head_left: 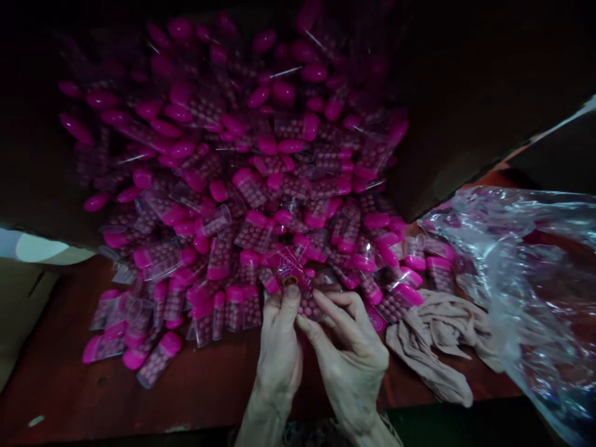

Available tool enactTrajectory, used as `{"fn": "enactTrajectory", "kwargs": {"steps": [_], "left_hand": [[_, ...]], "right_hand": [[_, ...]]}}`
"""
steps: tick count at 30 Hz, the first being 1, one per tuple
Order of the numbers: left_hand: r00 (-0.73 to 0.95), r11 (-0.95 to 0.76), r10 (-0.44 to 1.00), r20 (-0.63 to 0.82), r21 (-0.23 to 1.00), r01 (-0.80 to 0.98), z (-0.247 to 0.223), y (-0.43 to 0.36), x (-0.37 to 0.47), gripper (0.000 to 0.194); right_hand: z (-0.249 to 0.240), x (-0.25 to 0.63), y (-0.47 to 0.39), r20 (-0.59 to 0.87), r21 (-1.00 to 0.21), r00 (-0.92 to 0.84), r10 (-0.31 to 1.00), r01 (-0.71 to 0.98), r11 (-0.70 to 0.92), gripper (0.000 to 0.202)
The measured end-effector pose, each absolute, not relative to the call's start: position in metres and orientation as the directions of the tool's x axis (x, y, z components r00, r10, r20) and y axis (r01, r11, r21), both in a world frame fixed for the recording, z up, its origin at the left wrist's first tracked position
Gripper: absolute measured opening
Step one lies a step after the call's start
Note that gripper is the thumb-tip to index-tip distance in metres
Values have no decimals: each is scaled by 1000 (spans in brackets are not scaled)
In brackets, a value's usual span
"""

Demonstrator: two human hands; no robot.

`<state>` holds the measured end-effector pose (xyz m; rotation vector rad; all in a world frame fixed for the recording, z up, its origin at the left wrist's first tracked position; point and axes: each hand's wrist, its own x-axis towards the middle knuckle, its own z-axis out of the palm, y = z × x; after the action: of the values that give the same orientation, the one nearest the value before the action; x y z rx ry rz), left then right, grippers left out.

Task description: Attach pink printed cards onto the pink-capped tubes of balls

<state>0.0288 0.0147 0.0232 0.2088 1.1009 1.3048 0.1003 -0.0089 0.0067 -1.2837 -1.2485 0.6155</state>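
Note:
My left hand (280,335) is closed, its thumb pressed on a shiny pink printed label (286,270) with a small round green-edged emblem. Close beside it, my right hand (351,347) has its thumb and fingers bent into a pinch. Small pink balls (310,307) in clear plastic show between the two hands; whether they belong to the labelled piece I cannot tell. Right behind the hands spreads a big heap of clear tubes (249,186) with bright pink caps, filled with such balls. One tube (159,360) lies at the heap's front left.
The heap spills from a dark, box-like opening (447,112) onto a reddish-brown tabletop (195,391). A crumpled beige cloth (433,341) lies to the right. Beyond it, a large clear plastic bag (526,279) hangs over the table's edge. A pink round-patterned piece (376,319) lies by my right hand.

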Motion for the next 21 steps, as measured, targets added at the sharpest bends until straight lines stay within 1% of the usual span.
{"fn": "enactTrajectory", "kwargs": {"steps": [2, 4, 7, 9, 11, 16, 21], "left_hand": [[-116, 333, 842, -526, 678, -655, 23, 15, 27, 27], [-106, 355, 831, -547, 667, -656, 25, 16, 23, 23], [-104, 389, 801, -590, 643, -660, 29, 18, 16, 19], [-100, 405, 796, -598, 647, -646, 31, 18, 12, 20], [-90, 418, 797, -597, 653, -632, 33, 18, 10, 22], [-41, 427, 805, -591, 627, -652, 36, 16, 11, 19], [38, 458, 816, -577, 604, -652, 32, 14, 11, 18]], "right_hand": [[6, 101, -7, 317, -934, 279, 906, 259, 247, 33], [6, 102, -5, 312, -937, 256, 915, 243, 251, 37], [6, 104, -1, 379, -902, 210, 901, 301, 309, 49], [6, 107, 1, 439, -865, 175, 881, 347, 362, 49], [5, 109, 2, 473, -844, 150, 868, 359, 398, 50], [6, 115, 4, 504, -827, 145, 852, 368, 426, 52], [4, 113, 0, 555, -773, 126, 823, 445, 453, 51]]}}
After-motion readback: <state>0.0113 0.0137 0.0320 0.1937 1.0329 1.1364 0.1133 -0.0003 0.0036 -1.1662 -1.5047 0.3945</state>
